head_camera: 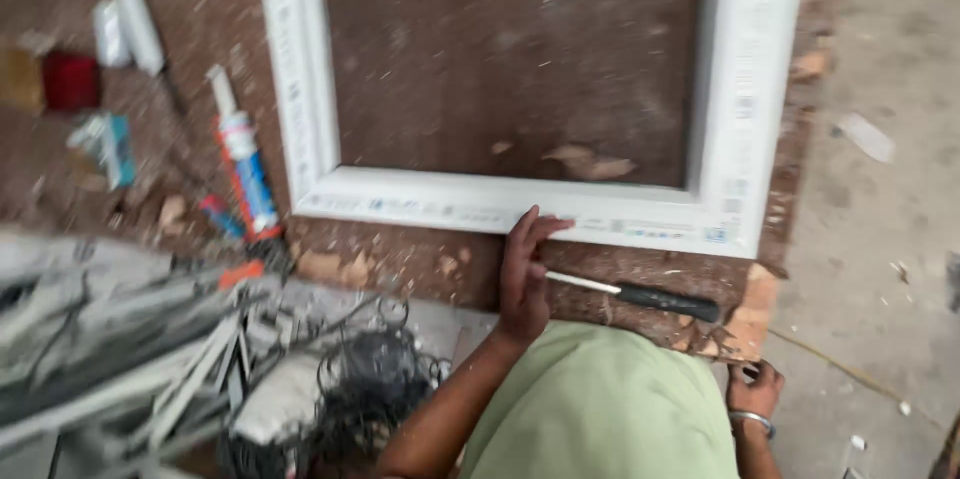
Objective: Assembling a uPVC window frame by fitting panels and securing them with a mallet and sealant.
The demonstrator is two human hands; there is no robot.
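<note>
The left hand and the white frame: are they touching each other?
Touching. In the head view the fingertips of the left hand lie on the lower rail of the white frame, with no gap visible between them.

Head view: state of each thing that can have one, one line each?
White plastic window frame: lying flat on the brown worktable, no pane in it.
Left hand: open, fingers spread on the frame's near rail.
Right hand: closed at the table's corner; cannot tell if it holds anything.
Black-handled tool: lying flat, unheld, beside the left hand.
White-and-blue sealant tube: lying on its side, unheld.
</note>
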